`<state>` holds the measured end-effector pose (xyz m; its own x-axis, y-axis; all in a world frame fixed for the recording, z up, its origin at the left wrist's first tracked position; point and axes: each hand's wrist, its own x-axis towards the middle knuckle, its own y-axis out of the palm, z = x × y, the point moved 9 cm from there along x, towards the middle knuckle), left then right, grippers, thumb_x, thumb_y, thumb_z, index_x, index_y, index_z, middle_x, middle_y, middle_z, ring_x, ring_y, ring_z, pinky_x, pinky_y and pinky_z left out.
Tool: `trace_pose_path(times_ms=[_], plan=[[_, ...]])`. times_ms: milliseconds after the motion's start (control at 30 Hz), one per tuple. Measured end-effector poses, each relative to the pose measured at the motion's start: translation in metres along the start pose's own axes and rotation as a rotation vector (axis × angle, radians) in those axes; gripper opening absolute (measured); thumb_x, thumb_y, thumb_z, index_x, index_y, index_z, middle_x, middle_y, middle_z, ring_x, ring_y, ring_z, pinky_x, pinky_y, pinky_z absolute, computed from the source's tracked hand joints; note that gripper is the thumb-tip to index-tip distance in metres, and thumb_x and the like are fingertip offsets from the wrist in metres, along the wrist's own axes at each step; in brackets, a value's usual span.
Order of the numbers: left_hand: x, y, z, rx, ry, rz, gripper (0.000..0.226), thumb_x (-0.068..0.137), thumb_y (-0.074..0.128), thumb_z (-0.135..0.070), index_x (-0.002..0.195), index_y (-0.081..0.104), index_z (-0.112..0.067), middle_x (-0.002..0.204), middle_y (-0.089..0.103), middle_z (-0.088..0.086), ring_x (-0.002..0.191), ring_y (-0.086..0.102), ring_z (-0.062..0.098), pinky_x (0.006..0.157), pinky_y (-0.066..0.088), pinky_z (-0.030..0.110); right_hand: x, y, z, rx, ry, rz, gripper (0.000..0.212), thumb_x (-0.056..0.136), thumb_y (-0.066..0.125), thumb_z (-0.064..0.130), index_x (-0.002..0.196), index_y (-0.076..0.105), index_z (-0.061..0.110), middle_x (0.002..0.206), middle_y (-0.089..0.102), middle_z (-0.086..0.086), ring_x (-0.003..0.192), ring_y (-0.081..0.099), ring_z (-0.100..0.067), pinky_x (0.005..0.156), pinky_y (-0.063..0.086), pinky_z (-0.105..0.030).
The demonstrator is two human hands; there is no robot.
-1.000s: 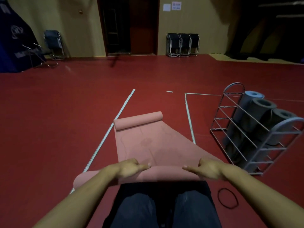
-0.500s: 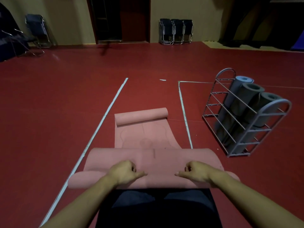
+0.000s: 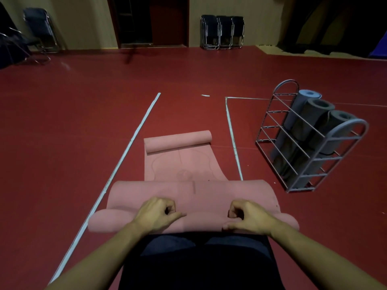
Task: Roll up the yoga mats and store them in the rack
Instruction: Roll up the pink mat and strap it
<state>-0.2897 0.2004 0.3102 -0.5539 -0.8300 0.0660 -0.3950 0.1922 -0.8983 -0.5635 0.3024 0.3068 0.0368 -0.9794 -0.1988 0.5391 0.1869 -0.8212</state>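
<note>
On the dark red gym floor, directly ahead of the kneeling person's dark trousers, lies the long pink foam yoga mat. Its near end is turned over into a loose, fat fold; its far end is curled into a small roll; the flat stretch between shows faint printed alignment lines.

Left hand: fingers curled down into the fold, thumb stretched along the near roll, gripping the mat. Right hand: same posture, fingers tucked in, thumb low on the roll. Both sit either side of the mat's midline.

Step in hand, as judged: starting the roll at the near end. The fold looks slack and wider at its ends than in the middle. To do it well:
- tighten the core first, drawing the edge under with the fingertips before pushing forward;
- keep both hands level so the side edges stack flush and do not telescope;
- press down while rolling away, resetting the grip often;
- the curled far end will likely need flattening before the roll reaches it.

Grey metal wire rack stands well apart to the right, holding three rolled grey and blue mats leaning upright; free space appears on its near side.

Writing: none readable. No brand visible on mat or rack.
</note>
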Motion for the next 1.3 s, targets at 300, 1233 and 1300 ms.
trace_pose_path(times_ms=[300, 1233, 1300], plan=[[-0.014, 0.004, -0.012, 0.06, 0.113, 0.157, 0.067, 0.074, 0.05, -0.093, 0.063, 0.049, -0.027, 0.068, 0.061, -0.009, 0.064, 0.049, 0.008, 0.064, 0.037, 0.027, 0.003, 0.006, -0.005, -0.011, 0.049, 0.057, 0.077, 0.055, 0.06, 0.099, 0.074, 0.073, 0.026, 0.071, 0.071, 0.009, 0.064, 0.06, -0.006, 0.065, 0.051, -0.032], [0.022, 0.006, -0.003, 0.038, 0.381, 0.027, 0.056, 0.073, 0.066, -0.084, 0.074, 0.057, -0.028, 0.07, 0.056, -0.019, 0.062, 0.051, 0.009, 0.057, 0.037, 0.028, 0.043, -0.002, 0.008, -0.223, 0.031, -0.225, 0.052, 0.082, 0.063, 0.076, 0.076, 0.06, 0.024, 0.072, 0.06, 0.011, 0.069, 0.051, -0.011, 0.064, 0.035, -0.032], [0.026, 0.008, -0.004, 0.048, 0.374, 0.084, 0.057, 0.073, 0.065, -0.085, 0.077, 0.061, -0.028, 0.071, 0.052, -0.021, 0.064, 0.047, 0.005, 0.059, 0.035, 0.027, 0.041, -0.004, 0.009, -0.215, -0.019, -0.277, 0.057, 0.079, 0.058, 0.08, 0.069, 0.055, 0.025, 0.071, 0.057, 0.013, 0.068, 0.053, -0.012, 0.062, 0.034, -0.032]])
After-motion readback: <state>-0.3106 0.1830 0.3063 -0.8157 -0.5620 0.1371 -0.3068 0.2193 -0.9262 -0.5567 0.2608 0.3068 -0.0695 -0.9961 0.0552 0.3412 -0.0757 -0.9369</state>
